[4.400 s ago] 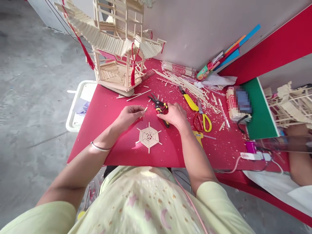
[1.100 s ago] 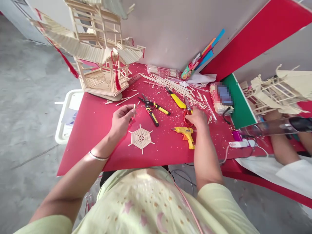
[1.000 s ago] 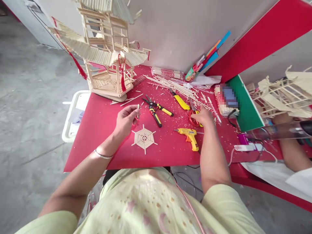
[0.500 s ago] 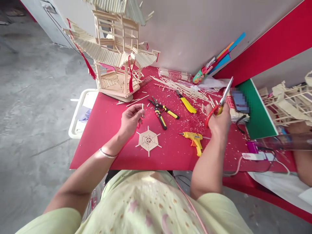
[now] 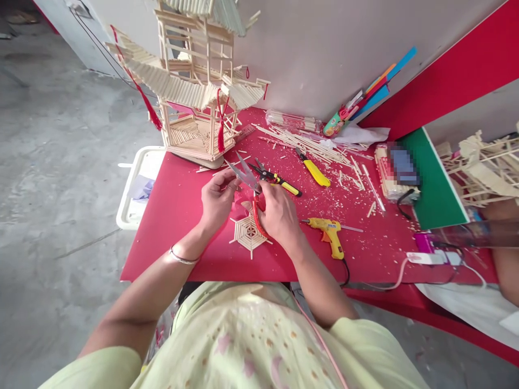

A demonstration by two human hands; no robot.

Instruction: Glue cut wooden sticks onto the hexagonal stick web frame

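My right hand (image 5: 279, 212) is closed on red-handled scissors (image 5: 246, 174), whose parted blades point up and left, close to my left fingertips. In a pinch, my left hand (image 5: 219, 199) holds a short wooden stick, now mostly hidden by the fingers and blades. Below both hands a hexagonal web of small sticks (image 5: 248, 232) lies flat on the red table, partly covered by the scissor handle. Just behind my right hand are yellow-and-black pliers (image 5: 290, 186). A yellow glue gun (image 5: 333, 233) lies to the right.
A stick-built pagoda (image 5: 194, 97) stands at the back left. A yellow utility knife (image 5: 317, 172), loose sticks (image 5: 304, 145) and scraps lie behind the hands. Farther right are a phone (image 5: 404, 163) and a power strip (image 5: 425, 259). Another person's arm (image 5: 505, 270) shows at the right edge.
My right hand has brought the scissors left from the table's right side to my left hand, their blades now spread. My left hand stays nearly in place, still pinching.
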